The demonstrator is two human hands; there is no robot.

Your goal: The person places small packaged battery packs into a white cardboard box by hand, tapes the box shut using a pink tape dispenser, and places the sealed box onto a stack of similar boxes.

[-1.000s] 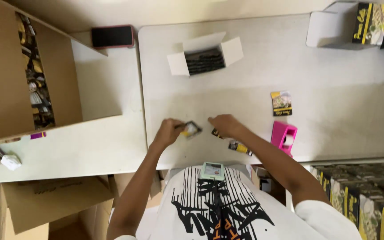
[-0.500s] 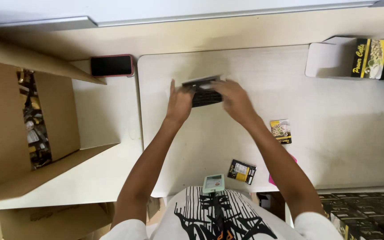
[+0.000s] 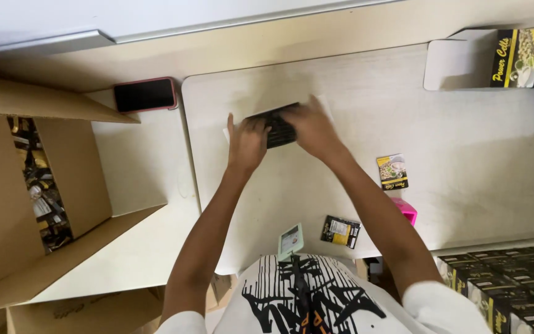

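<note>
A small white open box (image 3: 277, 128) filled with dark items lies on the pale table (image 3: 465, 136), far from me. My left hand (image 3: 246, 141) rests on its left side, fingers spread over the dark contents. My right hand (image 3: 312, 125) covers its right side, pressing on the contents and the box flap. Both arms are stretched forward. Two small black-and-yellow packets lie nearer me: one (image 3: 392, 171) to the right of my right forearm, another (image 3: 340, 231) near the table's front edge.
A pink-cased phone (image 3: 146, 94) lies at the back left. A large cardboard box (image 3: 26, 179) with mixed items stands open on the left. A white carton with black-and-yellow packs (image 3: 514, 55) sits back right. A pink object (image 3: 406, 210) peeks beside my right arm. Stacked dark cartons (image 3: 514, 284) fill the lower right.
Both hands moved from the table's near edge out to the white box and now press on it. The packet from my left hand is no longer visible.
</note>
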